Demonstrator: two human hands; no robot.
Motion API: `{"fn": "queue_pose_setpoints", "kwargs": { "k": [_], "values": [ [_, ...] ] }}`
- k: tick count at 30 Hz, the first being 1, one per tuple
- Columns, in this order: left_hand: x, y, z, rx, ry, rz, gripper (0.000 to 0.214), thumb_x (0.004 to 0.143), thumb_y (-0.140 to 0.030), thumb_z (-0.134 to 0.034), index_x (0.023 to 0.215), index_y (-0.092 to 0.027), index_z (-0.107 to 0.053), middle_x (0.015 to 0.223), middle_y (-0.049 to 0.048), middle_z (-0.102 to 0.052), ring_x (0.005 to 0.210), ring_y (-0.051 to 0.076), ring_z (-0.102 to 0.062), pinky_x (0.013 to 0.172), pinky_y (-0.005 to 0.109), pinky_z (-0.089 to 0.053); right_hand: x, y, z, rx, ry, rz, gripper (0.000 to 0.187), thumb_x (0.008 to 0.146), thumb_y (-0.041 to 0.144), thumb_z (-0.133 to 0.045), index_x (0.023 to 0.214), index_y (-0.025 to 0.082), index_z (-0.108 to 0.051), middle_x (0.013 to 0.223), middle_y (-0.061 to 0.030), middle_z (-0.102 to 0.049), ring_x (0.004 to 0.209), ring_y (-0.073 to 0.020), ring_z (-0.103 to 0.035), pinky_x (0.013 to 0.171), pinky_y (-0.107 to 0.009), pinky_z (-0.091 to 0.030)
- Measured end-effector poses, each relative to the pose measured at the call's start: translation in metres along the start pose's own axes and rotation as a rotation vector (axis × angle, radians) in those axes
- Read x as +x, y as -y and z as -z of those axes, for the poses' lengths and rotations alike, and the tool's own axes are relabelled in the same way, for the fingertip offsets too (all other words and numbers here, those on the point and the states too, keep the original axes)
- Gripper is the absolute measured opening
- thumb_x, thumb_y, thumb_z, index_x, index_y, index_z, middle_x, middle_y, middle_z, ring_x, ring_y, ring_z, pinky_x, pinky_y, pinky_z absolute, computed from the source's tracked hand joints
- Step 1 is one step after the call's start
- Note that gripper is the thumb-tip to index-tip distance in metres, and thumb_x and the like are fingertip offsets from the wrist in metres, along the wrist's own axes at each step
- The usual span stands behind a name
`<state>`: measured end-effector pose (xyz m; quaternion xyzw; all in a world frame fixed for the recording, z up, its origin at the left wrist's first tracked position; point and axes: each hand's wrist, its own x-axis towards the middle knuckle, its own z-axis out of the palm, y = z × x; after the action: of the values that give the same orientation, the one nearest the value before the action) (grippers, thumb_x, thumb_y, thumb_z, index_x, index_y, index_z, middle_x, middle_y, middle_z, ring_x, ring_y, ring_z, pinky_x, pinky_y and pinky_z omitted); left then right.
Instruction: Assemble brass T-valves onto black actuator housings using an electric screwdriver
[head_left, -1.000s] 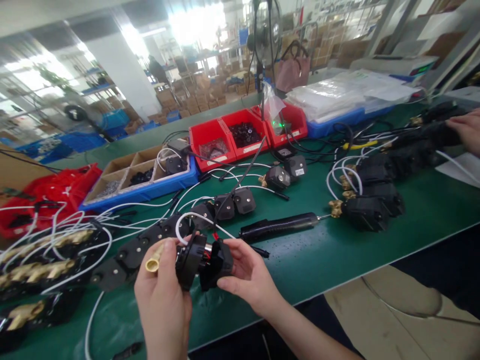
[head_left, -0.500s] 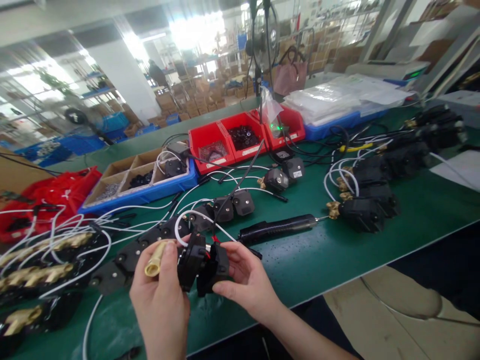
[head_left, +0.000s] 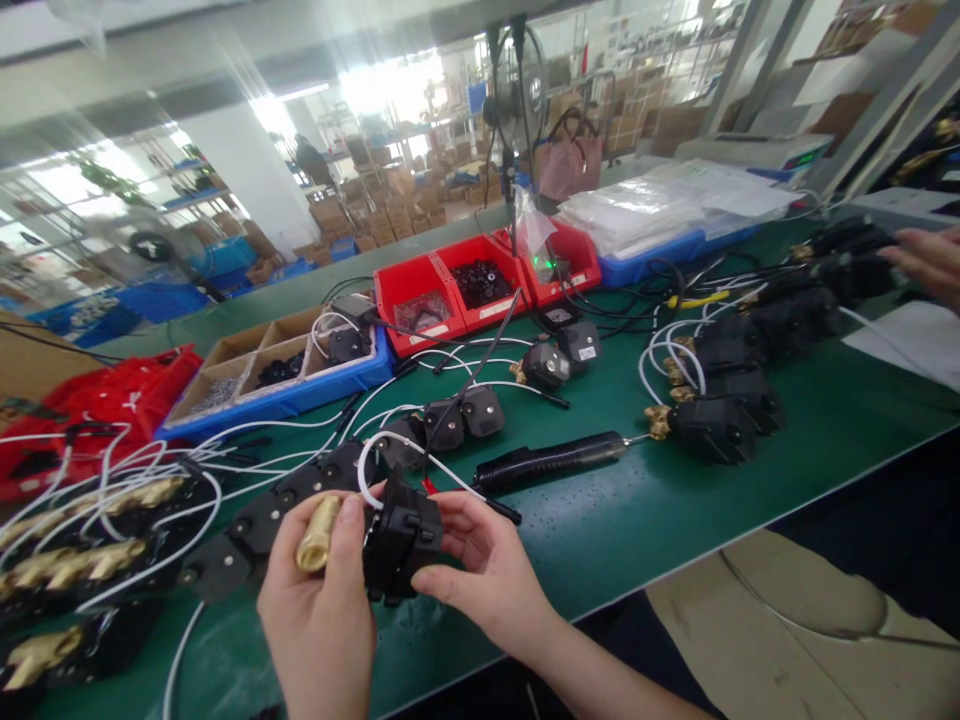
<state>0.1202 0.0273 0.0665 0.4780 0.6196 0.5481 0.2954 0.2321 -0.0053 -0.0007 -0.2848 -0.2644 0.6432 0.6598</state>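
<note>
My left hand (head_left: 319,590) is closed around a brass valve body (head_left: 318,535), whose open threaded end faces me. A black actuator housing (head_left: 401,540) is joined to the brass, and a white cable loops out of its top. On the housing's right side, the fingers and thumb of my right hand (head_left: 480,565) grip its black cover. Housing and cover sit together, with the inside hidden. Behind my hands lies a black electric screwdriver (head_left: 551,460), its bit toward the right. Several dark covers (head_left: 442,425) stand in a row beyond the left hand.
Brass valves with white cables (head_left: 75,560) crowd the left. Red bins (head_left: 420,340) and a blue divided tray (head_left: 277,405) of small parts line the back. Finished-looking black valve units (head_left: 712,430) stand at right, where another person's hand (head_left: 930,262) reaches in.
The cover in my right hand has moved left against the housing, closing the gap where the inside and red wire showed. Another person's hand has come in at the right edge.
</note>
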Motion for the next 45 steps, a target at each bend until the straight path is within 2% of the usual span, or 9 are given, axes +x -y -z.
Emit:
{"fn": "queue_pose_setpoints", "kwargs": {
  "k": [16, 20, 28, 30, 33, 35, 37, 41, 45],
  "values": [
    [-0.003, 0.007, -0.004, -0.048, -0.023, 0.011, 0.042, 0.082, -0.057, -0.073, 0.101, -0.02, -0.068, 0.093, 0.0004, -0.068, 0.082, 0.017, -0.062, 0.073, 0.028, -0.048, 0.003, 0.007, -0.012, 0.01, -0.075, -0.056, 0.062, 0.052, 0.034, -0.101, 0.102, 0.018, -0.068, 0.101, -0.0072, -0.077, 0.094, -0.0208, -0.072, 0.089, -0.032, -0.058],
    [-0.004, 0.003, -0.006, -0.057, -0.066, 0.03, 0.04, 0.079, -0.055, -0.075, 0.098, -0.021, -0.07, 0.092, -0.0011, -0.069, 0.083, 0.016, -0.062, 0.074, 0.026, -0.047, 0.003, 0.009, -0.015, 0.003, -0.08, -0.083, 0.064, 0.048, 0.034, -0.102, 0.1, 0.018, -0.068, 0.099, -0.0066, -0.077, 0.093, -0.0205, -0.072, 0.088, -0.032, -0.058],
    [0.003, -0.005, -0.008, -0.231, -0.029, 0.055, 0.037, 0.072, -0.052, -0.079, 0.089, -0.021, -0.068, 0.086, -0.0033, -0.068, 0.08, 0.012, -0.063, 0.073, 0.019, -0.051, 0.006, 0.01, -0.024, 0.062, -0.113, -0.077, 0.066, 0.044, 0.026, -0.102, 0.099, 0.015, -0.069, 0.101, -0.006, -0.078, 0.093, -0.0191, -0.074, 0.089, -0.028, -0.059],
    [0.008, -0.003, -0.003, -0.225, 0.021, 0.059, 0.041, 0.072, -0.054, -0.079, 0.096, -0.022, -0.068, 0.092, -0.0028, -0.07, 0.085, 0.012, -0.065, 0.077, 0.017, -0.052, 0.009, 0.01, -0.023, 0.113, -0.097, -0.089, 0.067, 0.043, 0.023, -0.102, 0.1, 0.016, -0.068, 0.103, -0.0055, -0.079, 0.097, -0.0191, -0.075, 0.092, -0.028, -0.059],
    [0.018, 0.004, 0.011, -0.135, 0.244, 0.097, 0.058, 0.062, -0.051, -0.087, 0.11, -0.024, -0.065, 0.107, 0.0001, -0.073, 0.096, 0.016, -0.068, 0.08, 0.018, -0.055, 0.01, 0.01, -0.017, 0.124, -0.08, -0.087, 0.068, 0.044, 0.021, -0.101, 0.103, 0.017, -0.067, 0.105, -0.005, -0.078, 0.1, -0.0196, -0.075, 0.095, -0.029, -0.058],
    [0.021, 0.008, 0.02, -0.047, 0.367, 0.09, 0.075, 0.051, -0.044, -0.094, 0.116, -0.025, -0.062, 0.11, 0.0016, -0.074, 0.097, 0.02, -0.071, 0.079, 0.023, -0.059, 0.008, 0.013, -0.011, 0.058, -0.064, -0.057, 0.066, 0.049, 0.023, -0.1, 0.106, 0.017, -0.068, 0.108, -0.0057, -0.078, 0.101, -0.0207, -0.074, 0.096, -0.031, -0.057],
    [0.018, 0.01, 0.027, 0.044, 0.406, 0.052, 0.078, 0.047, -0.041, -0.096, 0.115, -0.026, -0.06, 0.106, 0.0011, -0.074, 0.092, 0.022, -0.072, 0.077, 0.026, -0.06, 0.004, 0.017, -0.003, -0.086, -0.044, -0.021, 0.061, 0.056, 0.027, -0.097, 0.109, 0.016, -0.07, 0.109, -0.0066, -0.077, 0.104, -0.0225, -0.073, 0.098, -0.034, -0.056],
    [-0.006, 0.017, 0.034, 0.216, 0.422, 0.019, 0.06, 0.057, -0.045, -0.089, 0.106, -0.028, -0.061, 0.103, -0.0026, -0.074, 0.092, 0.019, -0.071, 0.081, 0.024, -0.058, -0.011, 0.03, 0.019, -0.46, 0.074, -0.058, 0.053, 0.064, 0.019, -0.088, 0.115, 0.015, -0.072, 0.113, -0.0079, -0.075, 0.105, -0.025, -0.071, 0.097, -0.038, -0.056],
    [-0.036, 0.043, 0.038, 0.308, 0.498, -0.022, 0.046, 0.064, -0.043, -0.085, 0.104, -0.03, -0.066, 0.101, -0.0047, -0.075, 0.089, 0.019, -0.072, 0.082, 0.025, -0.057, -0.029, 0.041, 0.047, -0.741, 0.161, -0.081, 0.054, 0.071, 0.0, -0.064, 0.122, 0.016, -0.071, 0.118, -0.0087, -0.072, 0.101, -0.0215, -0.072, 0.089, -0.035, -0.06]
  ]
}}
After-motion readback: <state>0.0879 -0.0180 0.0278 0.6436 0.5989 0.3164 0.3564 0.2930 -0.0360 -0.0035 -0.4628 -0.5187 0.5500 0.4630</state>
